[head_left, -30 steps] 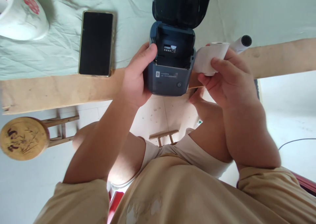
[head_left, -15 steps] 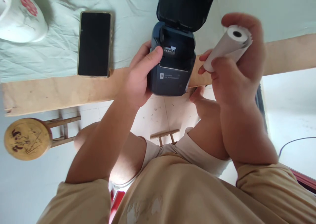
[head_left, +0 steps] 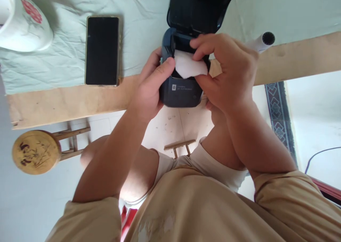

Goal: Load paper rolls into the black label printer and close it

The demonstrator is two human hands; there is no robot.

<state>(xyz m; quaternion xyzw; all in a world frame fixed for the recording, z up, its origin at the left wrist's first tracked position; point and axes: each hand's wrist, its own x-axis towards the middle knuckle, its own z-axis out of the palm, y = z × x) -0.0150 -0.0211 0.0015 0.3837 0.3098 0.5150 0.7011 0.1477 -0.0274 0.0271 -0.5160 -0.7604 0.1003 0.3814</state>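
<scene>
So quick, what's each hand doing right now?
Left hand: closed around the side of the printer, thumb at its open bay.
Right hand: closed on the paper roll, which is in the bay.

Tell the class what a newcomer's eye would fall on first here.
At top centre, the right hand presses a white paper roll into an open dark printer, which the left hand steadies at the table edge. A black phone lies left of it on the pale cloth.
</scene>
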